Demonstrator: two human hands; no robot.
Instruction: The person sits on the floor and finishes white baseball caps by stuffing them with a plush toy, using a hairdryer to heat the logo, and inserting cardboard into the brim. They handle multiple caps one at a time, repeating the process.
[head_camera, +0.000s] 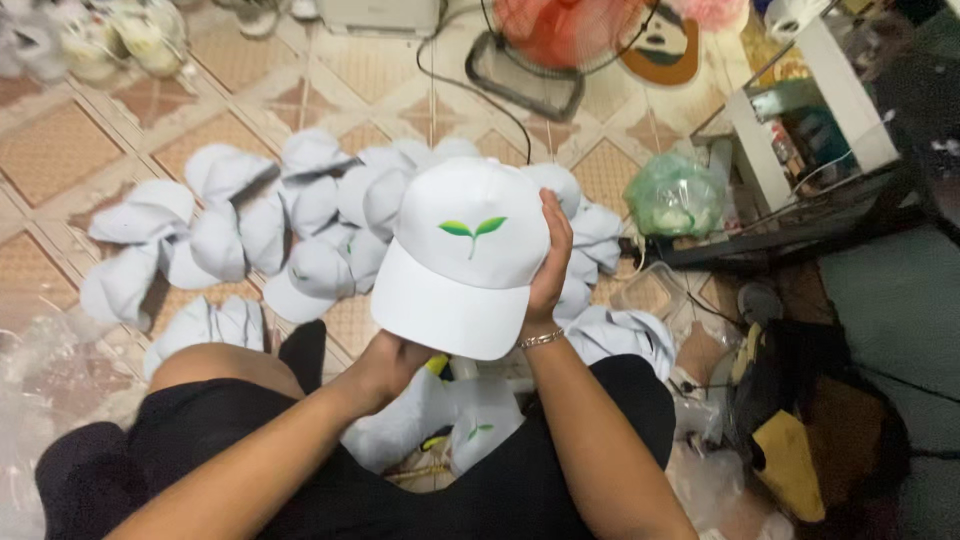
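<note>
Resting between both hands: white cap (465, 255)

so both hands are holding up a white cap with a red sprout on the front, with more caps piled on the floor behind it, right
Not quite: the sprout is green, not red. The head view shows it on the front of the white cap, held by the left hand under the brim and the right hand at its side, with the pile of caps on the floor behind.

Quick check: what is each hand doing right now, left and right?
Left hand: closed under the brim of the white cap, holding it.
Right hand: gripping the same cap's side.
</note>
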